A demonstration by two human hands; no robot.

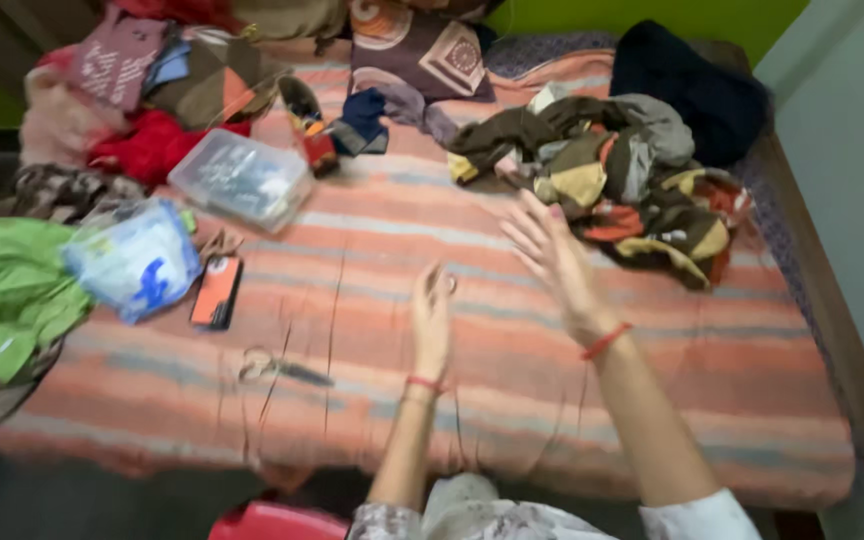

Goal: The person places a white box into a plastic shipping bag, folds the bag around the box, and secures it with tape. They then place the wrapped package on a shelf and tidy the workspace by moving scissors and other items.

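Note:
My left hand (432,315) hovers edge-on over the orange striped bedsheet (512,400), fingers loosely curled, holding nothing I can make out through the blur. My right hand (550,255) stretches forward with fingers spread, empty, close to a crumpled brown, yellow and grey patterned cloth (617,180) at the back right of the bed. Both wrists wear red thread bands. A pair of scissors (277,368) lies on the sheet left of my left hand.
A clear plastic box (242,178), a blue-and-white plastic bag (137,260), an orange-and-black phone (216,292), a green cloth (2,290) and piled clothes (142,90) fill the left. A dark garment (692,85) lies back right. A wooden bed frame (832,330) runs along the right.

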